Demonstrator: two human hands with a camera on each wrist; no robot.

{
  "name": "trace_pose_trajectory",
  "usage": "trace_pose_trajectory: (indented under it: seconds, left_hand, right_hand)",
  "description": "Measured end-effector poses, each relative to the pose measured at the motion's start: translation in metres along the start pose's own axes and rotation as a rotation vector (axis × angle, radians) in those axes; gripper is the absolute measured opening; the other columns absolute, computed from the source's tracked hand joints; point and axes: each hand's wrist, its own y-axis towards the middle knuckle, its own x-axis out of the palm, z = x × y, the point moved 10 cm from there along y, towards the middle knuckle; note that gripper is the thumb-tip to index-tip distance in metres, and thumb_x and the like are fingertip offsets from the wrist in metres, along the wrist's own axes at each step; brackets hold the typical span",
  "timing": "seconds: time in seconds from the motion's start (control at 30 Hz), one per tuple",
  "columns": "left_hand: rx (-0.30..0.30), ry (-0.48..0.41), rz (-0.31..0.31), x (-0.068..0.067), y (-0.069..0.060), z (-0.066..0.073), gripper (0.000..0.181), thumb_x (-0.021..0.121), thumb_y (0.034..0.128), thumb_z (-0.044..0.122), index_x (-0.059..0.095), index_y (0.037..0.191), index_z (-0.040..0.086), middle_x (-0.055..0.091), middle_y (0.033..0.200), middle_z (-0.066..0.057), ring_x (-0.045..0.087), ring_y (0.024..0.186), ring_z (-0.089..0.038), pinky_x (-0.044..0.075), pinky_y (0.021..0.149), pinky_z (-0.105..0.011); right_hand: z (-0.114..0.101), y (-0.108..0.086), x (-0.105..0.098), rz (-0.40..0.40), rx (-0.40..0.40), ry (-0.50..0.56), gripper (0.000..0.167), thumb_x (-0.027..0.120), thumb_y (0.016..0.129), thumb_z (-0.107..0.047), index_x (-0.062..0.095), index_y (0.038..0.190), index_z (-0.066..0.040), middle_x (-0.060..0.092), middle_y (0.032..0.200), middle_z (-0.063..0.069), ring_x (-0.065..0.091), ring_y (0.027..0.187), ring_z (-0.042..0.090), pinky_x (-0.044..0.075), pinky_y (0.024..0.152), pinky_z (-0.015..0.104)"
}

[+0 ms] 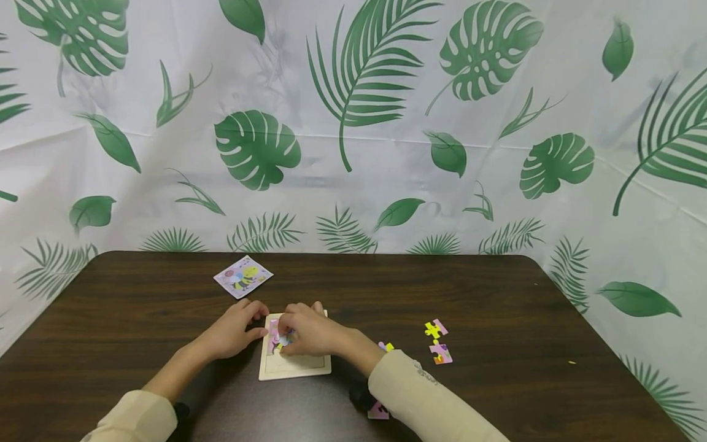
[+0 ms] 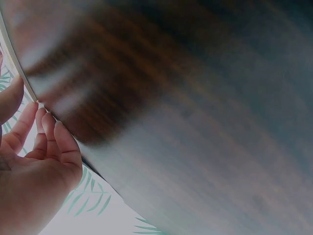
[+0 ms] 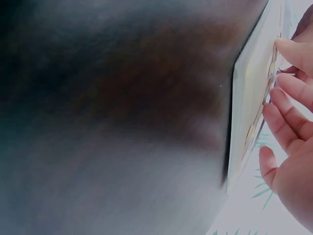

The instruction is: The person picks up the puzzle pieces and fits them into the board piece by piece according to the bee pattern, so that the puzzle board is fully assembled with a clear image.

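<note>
A light wooden puzzle tray (image 1: 298, 371) lies on the dark table, with pink, white and yellow jigsaw pieces (image 1: 273, 339) in its upper left part. My left hand (image 1: 234, 328) touches the tray's left edge with thumb and fingertips; the left wrist view shows these fingers (image 2: 58, 142) loosely bent at the rim. Over the tray, my right hand (image 1: 315, 331) holds a puzzle piece (image 1: 285, 339) between thumb and index finger, low against the board. Much of that piece is hidden by the hand. In the right wrist view the right fingers (image 3: 283, 115) reach onto the tray's face.
A square picture card with a bee (image 1: 243, 277) lies behind the tray to the left. Loose puzzle pieces lie to the right: a yellow and pink one (image 1: 435, 328), a pink one (image 1: 440, 353), and others partly behind the right sleeve (image 1: 420, 393). A leaf-print curtain (image 1: 353, 184) hangs behind the table.
</note>
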Motion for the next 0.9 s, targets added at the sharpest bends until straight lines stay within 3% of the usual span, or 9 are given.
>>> trace_pose_trajectory:
  seconds: [0.43, 0.9]
  left_hand:
    - [-0.002, 0.001, 0.001, 0.0009, 0.0, -0.0007, 0.022, 0.066, 0.0821, 0.008, 0.054, 0.1, 0.002, 0.049, 0.09, -0.007, 0.049, 0.085, -0.025, 0.042, 0.074, -0.041]
    - [-0.001, -0.003, -0.001, -0.0006, -0.0007, 0.0011, 0.023, 0.066, 0.0821, 0.008, 0.054, 0.1, 0.001, 0.049, 0.09, -0.008, 0.049, 0.085, -0.025, 0.042, 0.074, -0.042]
  right_hand:
    - [0.0007, -0.0016, 0.001, -0.011, -0.003, 0.023, 0.021, 0.073, 0.077, -0.027, 0.063, 0.093, -0.017, 0.049, 0.09, -0.01, 0.044, 0.088, 0.004, 0.022, 0.071, 0.024]
    - [-0.0004, -0.0019, -0.0008, 0.0, -0.026, 0.014, 0.021, 0.073, 0.077, -0.027, 0.061, 0.09, -0.016, 0.047, 0.086, -0.009, 0.041, 0.082, 0.004, 0.022, 0.067, 0.023]
